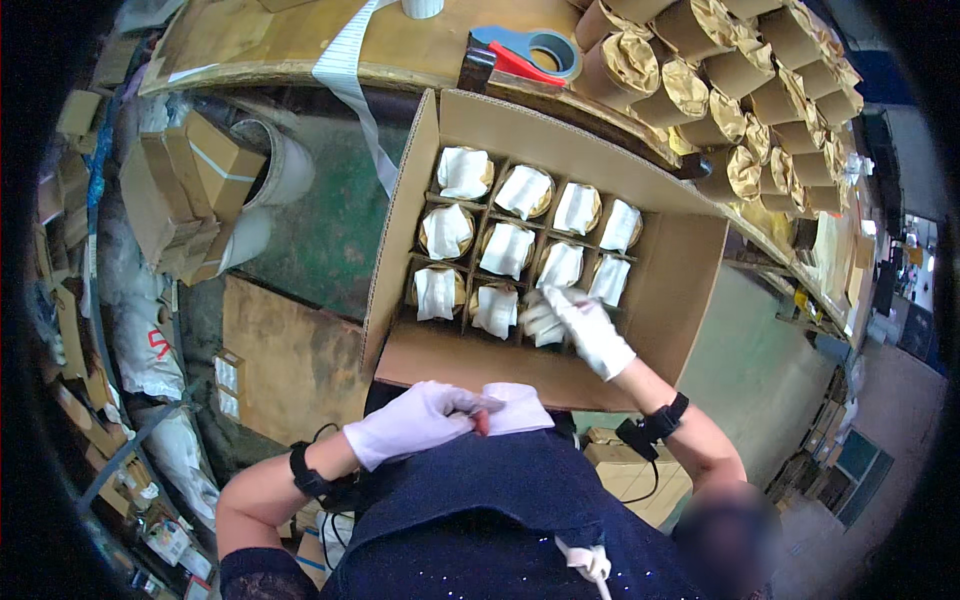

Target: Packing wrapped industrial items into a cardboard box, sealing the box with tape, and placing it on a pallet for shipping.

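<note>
One hand point(578, 328) between carton flaps point(560, 127)

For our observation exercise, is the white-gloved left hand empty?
No, the white-gloved left hand holds white, roughly rectangular, paper-like material.

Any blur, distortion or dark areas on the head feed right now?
Head view: corners black, the wooden table bowed along its edge; a patch at lower right heavily blurred; left hand, right hand and carton clear enough to make out.
</note>
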### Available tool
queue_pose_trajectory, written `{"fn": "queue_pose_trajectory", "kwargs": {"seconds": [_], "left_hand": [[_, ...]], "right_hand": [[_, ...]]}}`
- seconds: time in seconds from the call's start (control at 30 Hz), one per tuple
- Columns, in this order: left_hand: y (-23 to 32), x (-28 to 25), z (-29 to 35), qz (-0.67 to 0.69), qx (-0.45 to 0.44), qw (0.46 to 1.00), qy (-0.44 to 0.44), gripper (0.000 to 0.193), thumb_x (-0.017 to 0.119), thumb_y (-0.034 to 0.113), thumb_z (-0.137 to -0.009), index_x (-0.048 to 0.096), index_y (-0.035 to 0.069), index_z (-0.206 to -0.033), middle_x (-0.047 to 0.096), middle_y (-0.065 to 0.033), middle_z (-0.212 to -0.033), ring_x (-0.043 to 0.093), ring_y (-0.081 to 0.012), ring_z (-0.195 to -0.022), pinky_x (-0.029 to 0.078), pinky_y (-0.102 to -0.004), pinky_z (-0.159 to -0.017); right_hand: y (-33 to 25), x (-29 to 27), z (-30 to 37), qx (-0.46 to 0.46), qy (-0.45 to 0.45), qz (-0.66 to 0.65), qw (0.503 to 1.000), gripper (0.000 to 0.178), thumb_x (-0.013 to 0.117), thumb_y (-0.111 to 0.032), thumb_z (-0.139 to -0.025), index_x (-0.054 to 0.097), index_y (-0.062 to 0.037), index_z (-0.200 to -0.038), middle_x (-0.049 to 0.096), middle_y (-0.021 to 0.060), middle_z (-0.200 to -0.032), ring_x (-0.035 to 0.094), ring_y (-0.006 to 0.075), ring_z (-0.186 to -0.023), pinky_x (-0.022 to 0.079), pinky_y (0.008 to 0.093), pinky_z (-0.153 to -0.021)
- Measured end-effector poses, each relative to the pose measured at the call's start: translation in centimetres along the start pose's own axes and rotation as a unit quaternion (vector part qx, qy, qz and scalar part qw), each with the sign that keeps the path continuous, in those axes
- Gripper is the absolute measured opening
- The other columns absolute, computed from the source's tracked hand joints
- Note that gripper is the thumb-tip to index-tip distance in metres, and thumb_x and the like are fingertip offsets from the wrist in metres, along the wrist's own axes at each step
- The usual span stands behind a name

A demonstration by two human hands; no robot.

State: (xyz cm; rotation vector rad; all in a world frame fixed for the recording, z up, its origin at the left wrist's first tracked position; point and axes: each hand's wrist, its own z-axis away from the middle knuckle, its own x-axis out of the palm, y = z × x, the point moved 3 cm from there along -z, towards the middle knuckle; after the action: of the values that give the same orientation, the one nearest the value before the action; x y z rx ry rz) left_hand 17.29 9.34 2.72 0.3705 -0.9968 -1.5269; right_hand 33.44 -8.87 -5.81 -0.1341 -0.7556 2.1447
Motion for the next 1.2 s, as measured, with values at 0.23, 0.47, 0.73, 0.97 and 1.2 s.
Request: {"fn": "queue_pose_trajectory", "kwargs": {"seconds": [0.23,0.47,0.73,0.97,1.2], "left_hand": [[3.5,0.3,-2.7,-0.290,0.028,0.956,-0.028,0.042,0.063,0.037,-0.086,0.057,0.018,-0.123,0.063,-0.0187,-0.108,0.064,-0.0365,-0.091,0.051,-0.0432,-0.081],[4.5,1.2,-5.9,-0.465,0.218,0.855,-0.077,0.044,0.065,0.037,-0.083,0.060,0.011,-0.118,0.063,-0.0127,-0.099,0.060,-0.0310,-0.095,0.051,-0.0404,-0.075],[0.4,-3.2,-7.0,0.190,-0.029,0.976,0.099,0.025,0.055,0.009,-0.093,0.064,-0.002,-0.114,0.068,-0.0036,-0.096,0.063,-0.0088,-0.081,0.051,-0.0236,-0.076],[2.1,-3.0,-6.0,0.105,-0.068,0.992,0.025,0.036,0.050,0.018,-0.098,0.050,0.001,-0.129,0.065,-0.0119,-0.106,0.065,-0.0168,-0.087,0.054,-0.0302,-0.076],[3.0,-8.9,-0.9,0.166,0.064,0.950,0.255,0.031,0.054,0.024,-0.096,0.057,0.000,-0.116,0.068,-0.0153,-0.099,0.068,-0.0217,-0.085,0.056,-0.0318,-0.074]], "right_hand": [[2.3,5.1,4.2,0.050,-0.106,0.064,0.991,0.064,0.040,-0.059,-0.094,0.068,-0.0019,-0.097,0.066,0.0048,-0.088,0.056,0.0127,-0.081,0.045,0.0282,-0.083],[2.3,4.6,3.0,0.150,-0.151,-0.122,0.970,0.067,0.025,-0.049,-0.101,0.043,0.0073,-0.133,0.056,0.0169,-0.126,0.056,0.0236,-0.108,0.041,0.0322,-0.099],[-2.2,4.9,3.9,0.062,-0.233,-0.364,0.900,0.078,0.037,-0.061,-0.094,0.039,0.0057,-0.135,0.058,0.0134,-0.122,0.059,0.0220,-0.110,0.046,0.0321,-0.097],[-1.7,0.8,4.0,0.041,-0.092,-0.151,0.983,0.026,0.068,-0.010,-0.081,0.063,-0.0002,-0.104,0.064,0.0043,-0.094,0.061,0.0133,-0.084,0.049,0.0262,-0.071],[11.8,-12.7,-1.7,0.194,0.116,-0.037,0.973,0.009,0.060,-0.002,-0.079,0.064,0.0009,-0.086,0.065,0.0110,-0.084,0.063,0.0222,-0.070,0.052,0.0356,-0.061]]}}
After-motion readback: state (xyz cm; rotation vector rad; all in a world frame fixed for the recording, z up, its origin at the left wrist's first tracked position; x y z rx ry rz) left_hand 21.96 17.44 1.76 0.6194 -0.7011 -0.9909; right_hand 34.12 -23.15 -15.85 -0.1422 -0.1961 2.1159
